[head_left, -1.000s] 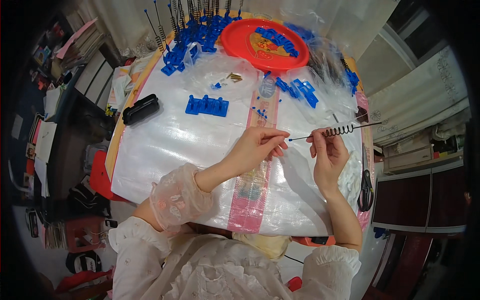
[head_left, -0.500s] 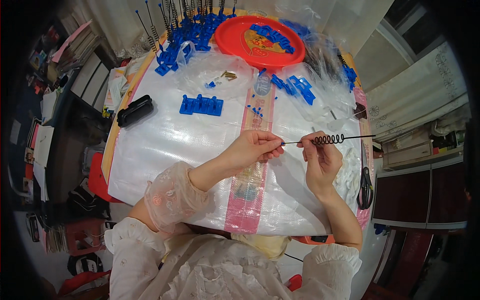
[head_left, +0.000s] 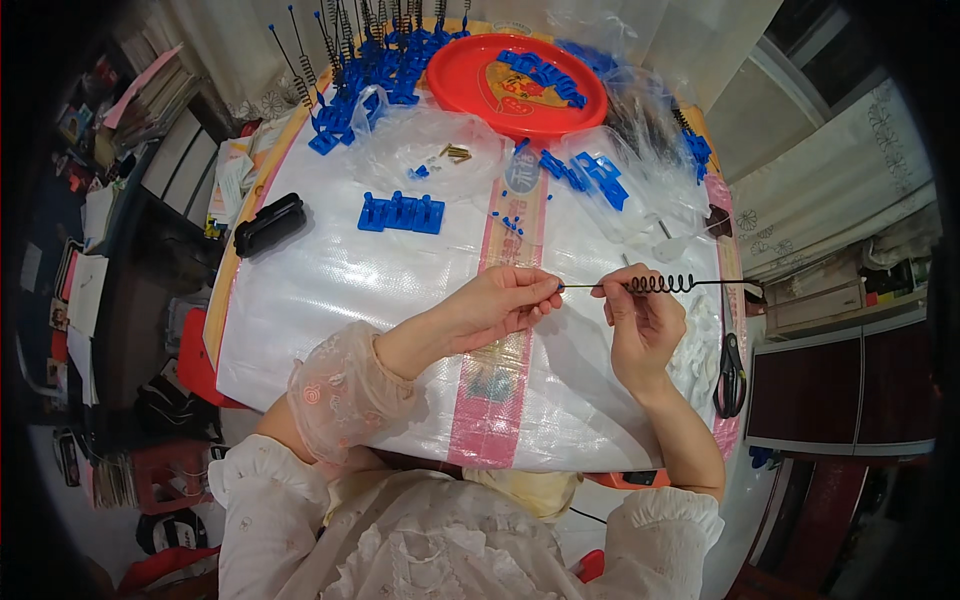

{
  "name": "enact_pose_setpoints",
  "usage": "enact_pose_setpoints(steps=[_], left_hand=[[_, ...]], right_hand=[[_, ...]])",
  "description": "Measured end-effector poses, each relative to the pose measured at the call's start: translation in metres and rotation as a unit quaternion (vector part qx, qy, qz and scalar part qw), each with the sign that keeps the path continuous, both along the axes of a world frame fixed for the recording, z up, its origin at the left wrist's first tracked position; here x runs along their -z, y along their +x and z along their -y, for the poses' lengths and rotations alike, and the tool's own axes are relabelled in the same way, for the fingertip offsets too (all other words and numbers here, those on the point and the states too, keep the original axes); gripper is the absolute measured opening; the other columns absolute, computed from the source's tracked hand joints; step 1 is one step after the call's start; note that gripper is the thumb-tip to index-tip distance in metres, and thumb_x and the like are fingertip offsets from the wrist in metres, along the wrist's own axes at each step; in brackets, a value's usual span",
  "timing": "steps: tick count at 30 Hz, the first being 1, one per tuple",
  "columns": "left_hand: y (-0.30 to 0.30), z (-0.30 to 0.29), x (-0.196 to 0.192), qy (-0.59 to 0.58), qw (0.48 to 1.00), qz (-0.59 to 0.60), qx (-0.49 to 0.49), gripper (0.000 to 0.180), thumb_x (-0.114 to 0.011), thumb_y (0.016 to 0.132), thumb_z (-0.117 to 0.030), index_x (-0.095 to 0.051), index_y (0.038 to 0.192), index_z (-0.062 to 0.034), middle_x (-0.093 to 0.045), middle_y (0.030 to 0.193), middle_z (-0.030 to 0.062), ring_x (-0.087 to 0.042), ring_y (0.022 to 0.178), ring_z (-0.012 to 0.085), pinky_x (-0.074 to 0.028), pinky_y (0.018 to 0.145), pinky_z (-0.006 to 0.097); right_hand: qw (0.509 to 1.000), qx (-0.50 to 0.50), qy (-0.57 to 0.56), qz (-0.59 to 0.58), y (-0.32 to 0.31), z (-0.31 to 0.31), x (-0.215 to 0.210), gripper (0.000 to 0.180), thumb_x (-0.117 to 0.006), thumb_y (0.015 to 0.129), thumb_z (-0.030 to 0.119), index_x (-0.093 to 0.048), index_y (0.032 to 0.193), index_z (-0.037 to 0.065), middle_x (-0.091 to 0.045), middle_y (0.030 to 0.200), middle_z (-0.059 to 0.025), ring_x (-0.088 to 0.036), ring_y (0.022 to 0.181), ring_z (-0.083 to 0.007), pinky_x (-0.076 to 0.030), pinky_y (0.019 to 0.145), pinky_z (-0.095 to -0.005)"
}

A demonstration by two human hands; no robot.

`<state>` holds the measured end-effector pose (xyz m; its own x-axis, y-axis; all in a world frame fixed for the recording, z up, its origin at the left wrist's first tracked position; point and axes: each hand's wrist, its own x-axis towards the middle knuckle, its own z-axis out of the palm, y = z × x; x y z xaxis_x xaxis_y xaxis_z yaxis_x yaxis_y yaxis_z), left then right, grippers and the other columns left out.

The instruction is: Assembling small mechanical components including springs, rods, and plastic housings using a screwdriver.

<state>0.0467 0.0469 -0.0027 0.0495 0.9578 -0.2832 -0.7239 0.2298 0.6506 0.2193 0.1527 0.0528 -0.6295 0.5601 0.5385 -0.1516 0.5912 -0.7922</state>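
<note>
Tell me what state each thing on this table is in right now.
Coiled wire antenna: held level above the table, pinched by both hands.
Left hand: closed on the wire's bare end.
Right hand: closed on the wire near the coil.
Red tray: holding blue plastic pieces.
Scissors: lying shut at the table's right edge.
Black case: shut, lying flat.

Both forearms come in from the near edge and angle toward each other. The left hand (head_left: 500, 305) lies palm down, its fingers curled in and fingertips pinched together, pointing right. The right hand (head_left: 645, 325) stands more upright, just right of it, thumb and forefinger pinched in a closed grip at its far side. The two hands are near each other, not touching.
</note>
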Motion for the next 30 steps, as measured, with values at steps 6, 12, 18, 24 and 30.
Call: enact_pose_setpoints(steps=[6,12,18,24,30], left_hand=[[-0.0015,-0.0003,0.0060,0.010,1.000,0.009,0.015,0.020,-0.061,0.101,-0.021,-0.064,0.112,-0.0050,-0.066,0.096,0.0002,-0.059,0.082,0.0032,-0.050,0.074,0.018],[0.0003,0.0002,-0.0002,0.005,0.999,-0.015,0.031,0.017,-0.057,0.103,-0.023,-0.063,0.107,-0.0076,-0.059,0.091,-0.0045,-0.054,0.079,0.0015,-0.048,0.073,0.018],[-0.0002,0.0006,0.0011,0.007,0.999,-0.013,0.035,0.018,-0.058,0.102,-0.023,-0.064,0.109,-0.0076,-0.060,0.091,-0.0047,-0.055,0.079,0.0016,-0.048,0.074,0.019],[-0.0001,0.0006,0.0001,-0.002,1.000,-0.010,0.027,0.019,-0.058,0.102,-0.022,-0.064,0.111,-0.0065,-0.061,0.092,-0.0044,-0.056,0.079,0.0019,-0.049,0.074,0.019],[0.0008,0.0000,0.0004,0.007,1.000,0.003,0.018,0.020,-0.059,0.102,-0.020,-0.065,0.112,-0.0046,-0.064,0.094,-0.0019,-0.058,0.080,0.0026,-0.050,0.073,0.017]], right_hand=[[1.000,-0.002,0.001,0.007,0.0004,0.0011,-0.0005,0.002,-0.063,0.090,-0.007,-0.063,0.088,-0.006,-0.067,0.081,-0.0106,-0.064,0.071,-0.0135,-0.051,0.063,-0.0240],[1.000,-0.010,0.024,0.001,0.0005,0.0012,-0.0006,0.004,-0.062,0.091,-0.006,-0.061,0.088,-0.006,-0.067,0.081,-0.0119,-0.059,0.065,-0.0114,-0.046,0.058,-0.0231],[0.999,-0.019,0.040,-0.001,0.0001,0.0007,-0.0004,0.007,-0.060,0.094,-0.004,-0.060,0.088,-0.007,-0.067,0.082,-0.0123,-0.052,0.060,-0.0090,-0.041,0.054,-0.0222],[0.999,0.005,0.039,0.013,0.0001,0.0031,-0.0026,0.005,-0.066,0.087,-0.008,-0.063,0.085,-0.004,-0.067,0.079,-0.0095,-0.063,0.068,-0.0138,-0.051,0.062,-0.0243],[0.998,0.008,0.068,0.013,0.0009,0.0003,-0.0019,0.007,-0.066,0.084,-0.010,-0.063,0.085,-0.003,-0.068,0.080,-0.0090,-0.063,0.067,-0.0144,-0.048,0.060,-0.0248]])
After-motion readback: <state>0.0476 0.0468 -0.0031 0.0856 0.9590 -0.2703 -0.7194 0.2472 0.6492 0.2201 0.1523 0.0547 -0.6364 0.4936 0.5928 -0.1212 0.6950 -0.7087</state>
